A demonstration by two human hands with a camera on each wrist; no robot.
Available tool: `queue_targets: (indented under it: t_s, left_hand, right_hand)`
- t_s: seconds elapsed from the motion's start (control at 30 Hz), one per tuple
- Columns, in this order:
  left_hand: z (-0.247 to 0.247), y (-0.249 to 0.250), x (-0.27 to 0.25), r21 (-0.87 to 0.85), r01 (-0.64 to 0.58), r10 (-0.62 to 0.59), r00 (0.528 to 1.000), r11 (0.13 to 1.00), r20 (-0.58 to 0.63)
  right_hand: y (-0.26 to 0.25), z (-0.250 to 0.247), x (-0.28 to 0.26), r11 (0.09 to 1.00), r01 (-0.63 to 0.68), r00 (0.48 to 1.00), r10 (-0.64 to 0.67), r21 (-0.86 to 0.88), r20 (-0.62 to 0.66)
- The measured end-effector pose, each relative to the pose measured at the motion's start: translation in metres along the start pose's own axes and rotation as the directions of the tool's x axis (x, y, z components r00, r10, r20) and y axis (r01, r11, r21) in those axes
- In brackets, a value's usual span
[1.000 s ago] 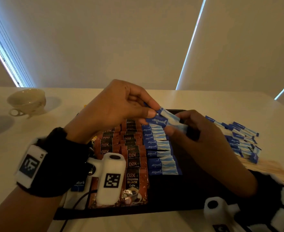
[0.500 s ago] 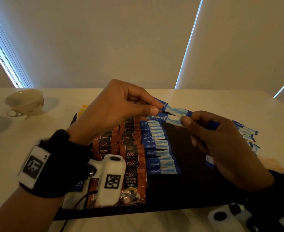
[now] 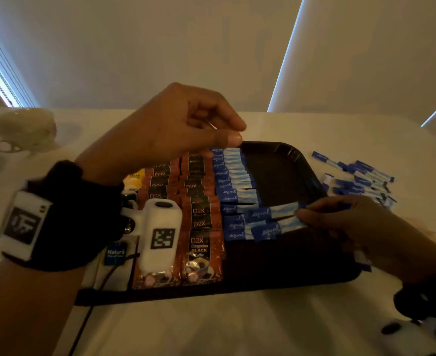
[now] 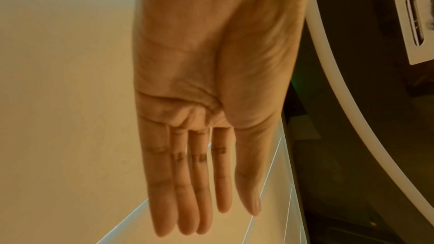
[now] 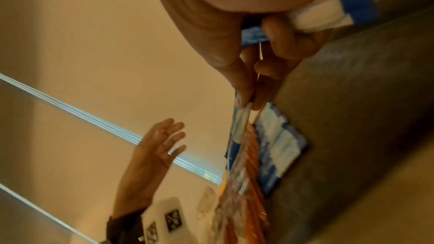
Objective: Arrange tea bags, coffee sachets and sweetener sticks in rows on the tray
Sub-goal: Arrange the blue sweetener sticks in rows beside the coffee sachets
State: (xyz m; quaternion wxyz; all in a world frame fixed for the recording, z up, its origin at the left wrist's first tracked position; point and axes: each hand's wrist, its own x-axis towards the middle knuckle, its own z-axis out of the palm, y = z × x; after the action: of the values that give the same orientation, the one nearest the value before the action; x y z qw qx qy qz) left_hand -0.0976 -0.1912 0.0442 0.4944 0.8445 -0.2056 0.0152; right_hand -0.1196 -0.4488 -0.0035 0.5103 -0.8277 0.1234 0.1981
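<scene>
A black tray [image 3: 283,160] holds rows of brown coffee sachets [image 3: 199,217], a column of blue sweetener sticks [image 3: 233,176] and tea bags [image 3: 114,253] at its left edge. My right hand [image 3: 340,222] pinches two blue sticks [image 3: 276,214] by their right ends, low over the near end of the blue column. The right wrist view shows thumb and fingers pinching the sticks [image 5: 239,125], with more sticks [image 5: 328,16] tucked in the palm. My left hand [image 3: 227,132] hovers over the tray's far end holding nothing; its fingers [image 4: 206,183] are straight in the left wrist view.
A loose pile of blue sticks [image 3: 361,178] lies on the white table right of the tray. A pale teacup [image 3: 24,129] stands at the far left. The tray's right half is bare black surface. Blinds with bright gaps stand behind the table.
My left hand let go of the sticks and opened above the tray's far end. My right hand carried two sticks down and toward me, to the near end of the blue column.
</scene>
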Motion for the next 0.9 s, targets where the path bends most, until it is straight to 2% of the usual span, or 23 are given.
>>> queue_targets:
  t_s: [0.07, 0.17, 0.6, 0.73, 0.8, 0.83, 0.9]
  left_hand:
    - [-0.003, 0.0, -0.001, -0.009, 0.016, -0.016, 1.0, 1.0, -0.024]
    - [-0.004, 0.001, -0.002, 0.005, 0.02, -0.02, 0.999, 1.0, -0.033]
    - [-0.008, 0.003, -0.004, 0.054, 0.011, -0.01, 1.0, 0.998, -0.01]
    - [-0.008, 0.002, -0.003, 0.086, 0.024, -0.025, 1.0, 0.996, 0.015]
    - [-0.008, 0.002, -0.003, 0.088, 0.021, -0.024, 0.999, 0.996, 0.029]
    - [-0.008, 0.002, -0.003, 0.091, 0.019, -0.022, 0.999, 0.996, 0.034]
    - [-0.008, 0.002, -0.003, 0.093, 0.019, -0.022, 0.999, 0.996, 0.033]
  right_hand:
    - [0.007, 0.002, 0.001, 0.992, -0.076, 0.997, 0.077, -0.097, 0.01]
    - [0.013, 0.009, 0.001, 0.976, -0.123, 0.991, 0.131, -0.182, 0.036]
    - [0.015, 0.03, -0.001, 0.971, -0.147, 0.984, 0.163, -0.19, 0.075]
    - [0.014, 0.029, -0.005, 0.957, -0.089, 0.989, 0.119, -0.276, 0.091]
    - [0.016, 0.024, -0.005, 0.931, 0.002, 0.996, 0.031, -0.364, 0.085]
    - [0.017, 0.021, -0.005, 0.898, 0.068, 0.995, -0.03, -0.434, 0.095]
    - [0.016, 0.018, -0.006, 0.764, 0.216, 0.976, -0.166, -0.608, 0.139]
